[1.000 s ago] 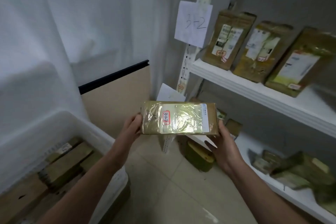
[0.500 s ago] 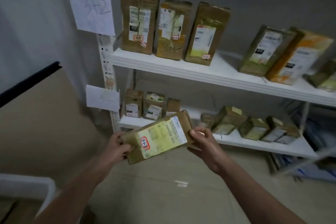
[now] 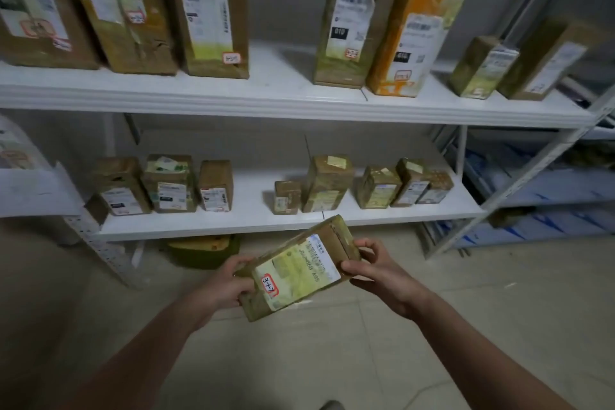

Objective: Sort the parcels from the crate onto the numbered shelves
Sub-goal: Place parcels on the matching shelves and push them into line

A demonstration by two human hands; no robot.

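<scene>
**A:** What do we have nearest?

**B:** We record two hands held out over the tiled floor [image 3: 299, 359]. The left hand [image 3: 229, 283] is curled round the near, lower end of the parcel [image 3: 296, 271]. The right hand [image 3: 376, 271] pinches the far, upper end, thumb on the labelled face.

**A:** And where is the parcel?

**B:** We find it in the air, tilted, in front of the lower shelf [image 3: 233, 226] and touching no shelf. Its white label [image 3: 299, 265] faces up. The red-bordered sticker [image 3: 270, 284] on it reads 3-1-7, as best we can make out.

**A:** Beyond it?

**B:** We note a yellow-green item [image 3: 203, 251] on the floor under the lower shelf. On that shelf stand small brown boxes [image 3: 169, 183], one group at the left and one at the right, with a gap between.

**A:** Furthest back?

**B:** The upper shelf [image 3: 266, 100] carries tall parcels [image 3: 206, 10] on end at the left. Past a gap, a brown one touches an orange parcel [image 3: 416, 36], and two more lean at the far right. We cannot read their stickers. A second rack [image 3: 549, 183] stands to the right.
</scene>
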